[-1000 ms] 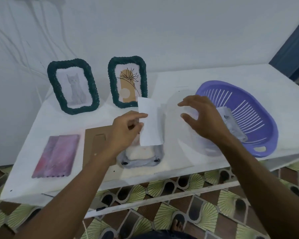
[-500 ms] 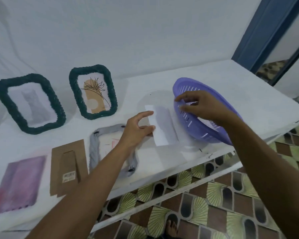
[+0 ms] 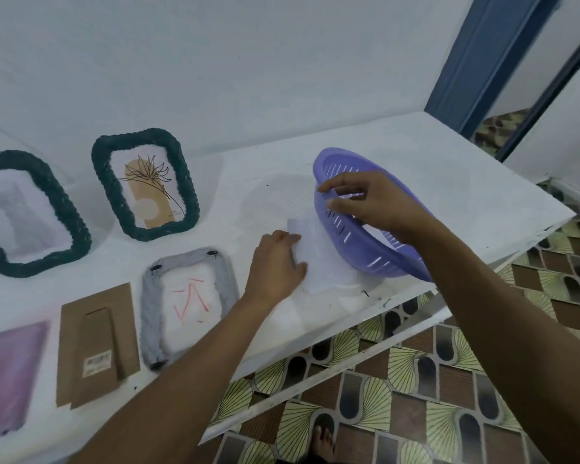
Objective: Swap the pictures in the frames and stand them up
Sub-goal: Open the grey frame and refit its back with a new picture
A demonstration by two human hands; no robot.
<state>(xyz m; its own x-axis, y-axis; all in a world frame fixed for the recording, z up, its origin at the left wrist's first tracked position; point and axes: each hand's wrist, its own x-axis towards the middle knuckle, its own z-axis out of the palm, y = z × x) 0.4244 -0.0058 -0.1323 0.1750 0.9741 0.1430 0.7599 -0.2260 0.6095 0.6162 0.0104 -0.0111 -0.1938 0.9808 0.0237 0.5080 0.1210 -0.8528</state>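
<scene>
White paint covers the surface (image 3: 449, 182), which carries everything. The largest piece on it is a purple slotted basket (image 3: 379, 262). It is tipped up on its far right side with its hollow facing left, and the right hand (image 3: 379, 205) has its grip narrow, thumb and fingertips pinching the raised rim.

Far to the left of that grip, two dark green woven frames stand in portrait against the wall, long axes upright and faces toward the person. The nearer one (image 3: 154, 134) shows a thin-lined plant over a tan shape. The farther one (image 3: 68, 212) shows a pale grey cat.

Just left of the left hand (image 3: 275, 266), a grey woven frame (image 3: 188, 296) lies flat with its long axis running away from the person. It has small black tabs at its corners and a white panel marked with red strokes.

Beside it, farther from the grip, a brown cardboard back (image 3: 98, 343) lies flat with its stand flap on top and a small label near its close end. It lies parallel to the grey frame.

Beyond that, a purple-pink picture (image 3: 7, 373) lies at the view's edge, partly cut off.

The smallest piece is a white sheet (image 3: 322, 266), blank on the side that shows. It lies flat with its long axis slanting from far left to near right, and its right part is under the lifted basket. The left grip is narrow, with thumb and curled fingers on the sheet's left edge.
</scene>
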